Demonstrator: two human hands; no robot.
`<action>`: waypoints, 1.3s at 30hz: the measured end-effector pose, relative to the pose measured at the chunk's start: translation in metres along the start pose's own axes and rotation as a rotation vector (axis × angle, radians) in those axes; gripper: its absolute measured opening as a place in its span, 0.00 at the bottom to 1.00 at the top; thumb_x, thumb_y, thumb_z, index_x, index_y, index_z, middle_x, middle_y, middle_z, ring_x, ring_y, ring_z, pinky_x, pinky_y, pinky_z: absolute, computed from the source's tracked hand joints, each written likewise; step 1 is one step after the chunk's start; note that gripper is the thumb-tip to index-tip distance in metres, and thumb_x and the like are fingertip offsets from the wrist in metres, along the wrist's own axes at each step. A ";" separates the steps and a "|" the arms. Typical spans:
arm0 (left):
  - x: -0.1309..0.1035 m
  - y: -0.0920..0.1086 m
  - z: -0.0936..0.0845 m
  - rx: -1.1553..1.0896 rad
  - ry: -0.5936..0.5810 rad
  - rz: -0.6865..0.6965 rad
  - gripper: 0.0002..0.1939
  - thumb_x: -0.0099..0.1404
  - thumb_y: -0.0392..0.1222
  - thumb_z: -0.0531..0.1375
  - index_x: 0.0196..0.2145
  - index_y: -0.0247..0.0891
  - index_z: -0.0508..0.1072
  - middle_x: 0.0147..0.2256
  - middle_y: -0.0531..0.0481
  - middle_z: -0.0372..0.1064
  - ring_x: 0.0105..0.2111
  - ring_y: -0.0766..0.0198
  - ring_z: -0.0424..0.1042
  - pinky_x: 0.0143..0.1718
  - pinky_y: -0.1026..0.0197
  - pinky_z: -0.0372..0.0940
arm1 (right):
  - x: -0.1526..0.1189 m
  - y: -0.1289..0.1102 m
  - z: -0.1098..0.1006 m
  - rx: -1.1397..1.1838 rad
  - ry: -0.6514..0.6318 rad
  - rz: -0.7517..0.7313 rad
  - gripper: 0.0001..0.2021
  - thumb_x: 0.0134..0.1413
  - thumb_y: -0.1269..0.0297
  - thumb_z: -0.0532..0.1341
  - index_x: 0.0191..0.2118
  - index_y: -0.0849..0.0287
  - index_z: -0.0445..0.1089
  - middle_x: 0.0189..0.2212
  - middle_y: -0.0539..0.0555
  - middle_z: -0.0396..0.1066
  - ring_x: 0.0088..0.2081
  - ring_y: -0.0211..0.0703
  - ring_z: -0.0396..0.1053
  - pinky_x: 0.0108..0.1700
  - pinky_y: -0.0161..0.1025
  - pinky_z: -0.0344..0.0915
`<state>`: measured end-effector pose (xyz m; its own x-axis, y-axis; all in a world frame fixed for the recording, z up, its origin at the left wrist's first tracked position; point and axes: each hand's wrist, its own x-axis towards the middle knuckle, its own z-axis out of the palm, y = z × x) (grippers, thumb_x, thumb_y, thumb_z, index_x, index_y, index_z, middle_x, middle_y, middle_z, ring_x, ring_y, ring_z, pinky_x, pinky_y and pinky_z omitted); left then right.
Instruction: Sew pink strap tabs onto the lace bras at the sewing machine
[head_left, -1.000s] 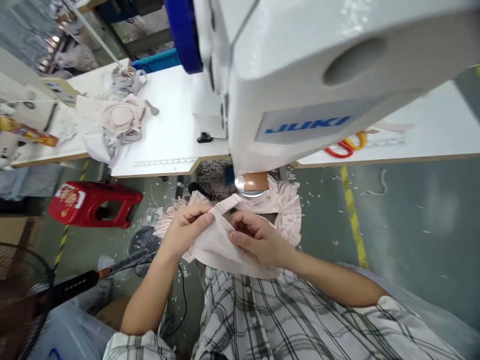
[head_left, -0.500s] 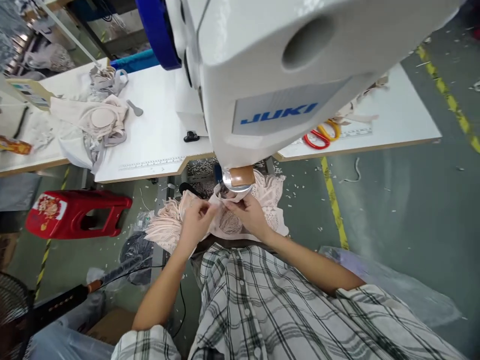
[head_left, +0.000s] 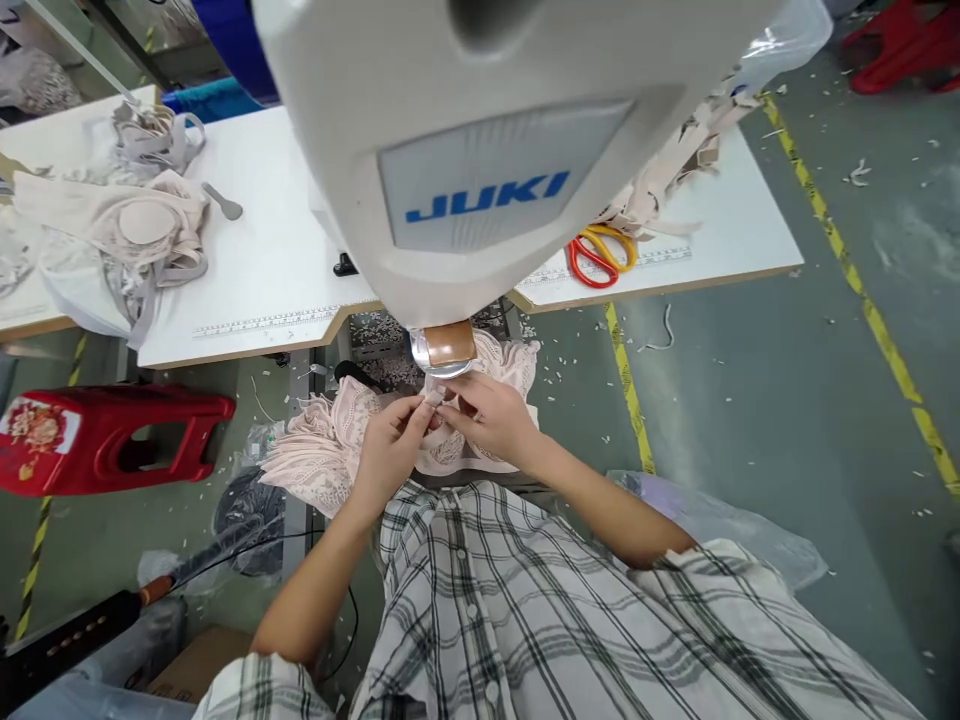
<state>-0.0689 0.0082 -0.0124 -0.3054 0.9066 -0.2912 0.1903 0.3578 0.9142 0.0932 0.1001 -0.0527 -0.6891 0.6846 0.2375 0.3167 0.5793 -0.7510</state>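
Pale pink lace garments hang bunched below the head of a white JUKI sewing machine. My left hand pinches a small edge of the pink fabric between thumb and fingers. Close beside it, my right hand grips the same fabric, its fingertips just under the round metal end and brown cover of the machine. The two hands nearly touch. The fabric between the fingertips is partly hidden by them.
Red and yellow scissors and beige strips lie on the white table, right of the machine. More beige garments rest on its left part. A red stool and a fan's dark pole are at the left.
The view has shifted, so the machine and table appear further left. My hands have come closer together at the fabric, and my right hand is higher over it.
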 end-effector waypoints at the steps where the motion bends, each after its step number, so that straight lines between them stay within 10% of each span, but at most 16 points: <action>1: 0.000 0.000 0.001 -0.021 -0.003 -0.019 0.16 0.70 0.51 0.55 0.37 0.38 0.76 0.30 0.50 0.71 0.32 0.63 0.69 0.34 0.64 0.64 | 0.003 -0.001 0.001 -0.008 0.013 -0.011 0.18 0.65 0.56 0.56 0.54 0.56 0.73 0.43 0.58 0.77 0.33 0.40 0.73 0.35 0.38 0.69; 4: 0.000 -0.001 0.004 -0.053 0.000 -0.060 0.15 0.70 0.50 0.55 0.35 0.38 0.76 0.30 0.51 0.71 0.32 0.63 0.69 0.34 0.64 0.63 | 0.007 -0.003 0.005 -0.011 0.058 -0.022 0.15 0.66 0.59 0.56 0.50 0.54 0.76 0.46 0.57 0.77 0.43 0.44 0.75 0.43 0.40 0.71; 10: 0.004 -0.001 0.009 -0.038 0.015 -0.065 0.14 0.69 0.48 0.55 0.33 0.38 0.74 0.30 0.50 0.72 0.33 0.63 0.70 0.34 0.64 0.64 | 0.005 0.002 0.010 0.136 0.072 0.065 0.10 0.61 0.59 0.62 0.43 0.55 0.77 0.38 0.54 0.77 0.33 0.40 0.74 0.35 0.38 0.71; 16: 0.014 -0.006 0.014 0.080 0.045 -0.011 0.16 0.68 0.52 0.56 0.30 0.37 0.72 0.27 0.51 0.70 0.29 0.64 0.68 0.33 0.64 0.62 | 0.001 0.023 0.007 -0.034 -0.004 -0.197 0.12 0.64 0.65 0.56 0.40 0.54 0.78 0.41 0.55 0.78 0.42 0.42 0.75 0.42 0.39 0.72; 19: 0.022 -0.012 0.011 0.173 0.050 -0.006 0.18 0.68 0.52 0.56 0.25 0.38 0.70 0.23 0.53 0.67 0.26 0.65 0.65 0.30 0.64 0.60 | 0.018 0.064 -0.035 -0.205 0.007 -0.164 0.15 0.66 0.65 0.53 0.49 0.54 0.75 0.46 0.55 0.77 0.48 0.43 0.73 0.49 0.40 0.71; 22: 0.027 -0.012 0.009 0.246 0.050 0.026 0.20 0.68 0.52 0.56 0.22 0.38 0.68 0.21 0.53 0.66 0.24 0.65 0.65 0.28 0.64 0.59 | 0.053 0.112 -0.107 -0.568 0.218 0.197 0.20 0.66 0.68 0.48 0.59 0.62 0.66 0.57 0.63 0.69 0.58 0.51 0.65 0.57 0.48 0.65; 27: 0.026 0.007 0.010 0.195 -0.071 0.025 0.20 0.68 0.55 0.55 0.27 0.38 0.73 0.27 0.48 0.73 0.26 0.63 0.68 0.28 0.63 0.62 | 0.100 0.145 -0.178 -0.760 -0.052 0.385 0.17 0.59 0.70 0.54 0.52 0.71 0.69 0.49 0.72 0.72 0.49 0.59 0.69 0.49 0.48 0.65; 35: 0.023 0.008 -0.004 -0.333 -0.155 -0.219 0.19 0.63 0.55 0.63 0.40 0.36 0.76 0.37 0.44 0.78 0.33 0.62 0.74 0.36 0.61 0.68 | -0.001 0.088 -0.149 -0.454 0.017 0.355 0.21 0.59 0.61 0.56 0.57 0.58 0.65 0.39 0.60 0.73 0.34 0.49 0.71 0.34 0.44 0.67; 39: 0.021 0.007 -0.007 -0.442 -0.200 -0.242 0.18 0.64 0.54 0.63 0.40 0.36 0.76 0.38 0.43 0.78 0.34 0.62 0.74 0.36 0.62 0.68 | -0.058 0.031 -0.113 -0.193 -0.173 0.157 0.24 0.52 0.62 0.63 0.57 0.53 0.65 0.45 0.59 0.72 0.32 0.45 0.72 0.32 0.43 0.71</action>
<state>-0.0806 0.0278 -0.0102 -0.0997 0.8505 -0.5164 -0.2869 0.4724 0.8334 0.2167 0.1286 -0.0201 -0.7179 0.6962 0.0068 0.5347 0.5576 -0.6350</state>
